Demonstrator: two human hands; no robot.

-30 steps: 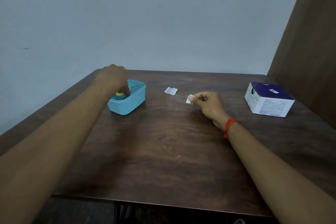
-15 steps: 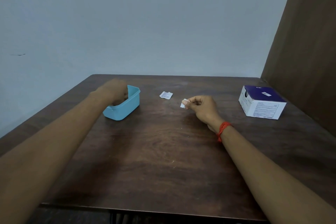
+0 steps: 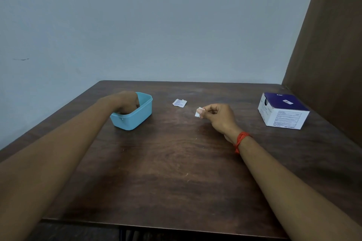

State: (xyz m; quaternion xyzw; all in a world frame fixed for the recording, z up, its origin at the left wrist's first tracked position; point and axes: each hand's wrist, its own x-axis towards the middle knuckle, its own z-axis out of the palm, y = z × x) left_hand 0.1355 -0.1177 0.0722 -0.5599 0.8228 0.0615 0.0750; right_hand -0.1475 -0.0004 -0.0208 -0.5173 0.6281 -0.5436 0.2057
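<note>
Inside the blue container (image 3: 135, 121), the left hand (image 3: 125, 103) is sunk, fingers hidden, their grasp not to be told. A white pad (image 3: 197, 114), apparently unwrapped already, is pinched by the right hand (image 3: 217, 117) near the torn wrapper (image 3: 179, 102); its use is judged yet to be done.

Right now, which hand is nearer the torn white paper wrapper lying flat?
Right. The right hand is just beside the wrapper; the left hand is farther off, inside the blue plastic tub.
</note>
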